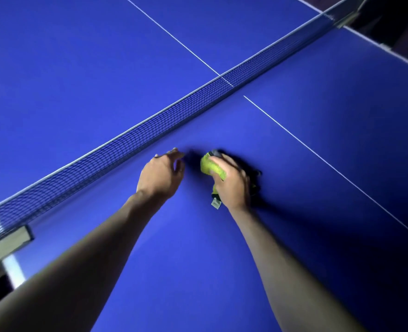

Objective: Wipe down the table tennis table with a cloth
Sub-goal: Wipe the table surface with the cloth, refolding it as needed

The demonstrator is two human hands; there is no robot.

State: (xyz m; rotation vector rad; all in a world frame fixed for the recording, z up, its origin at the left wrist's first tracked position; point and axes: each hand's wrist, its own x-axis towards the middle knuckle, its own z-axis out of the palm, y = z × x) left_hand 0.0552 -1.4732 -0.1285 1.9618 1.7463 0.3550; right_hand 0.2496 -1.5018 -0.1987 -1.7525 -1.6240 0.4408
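1. The right hand (pixel 231 180) grips a bunched yellow-green cloth (pixel 212 167) over the blue table (pixel 198 248); held so wadded, it may wipe only a narrow strip.
2. The left hand (pixel 161 174), fingers loosely spread and empty, sits just short of the net (pixel 150 130) and could snag it.
3. A small tag (pixel 215 202) hangs below the right hand; its writing is unreadable.

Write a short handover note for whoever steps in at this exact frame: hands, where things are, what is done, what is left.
Right hand: grips the bunched yellow-green cloth against the blue table tennis table top, on the near side of the black mesh net.
Left hand: open, holds nothing, fingers loosely bent beside the net; whether it touches the table cannot be told.
Done: cannot be judged; no wet or dirty patches are visible on the surface.
Left: probably wipe on across this half, then the half beyond the net.
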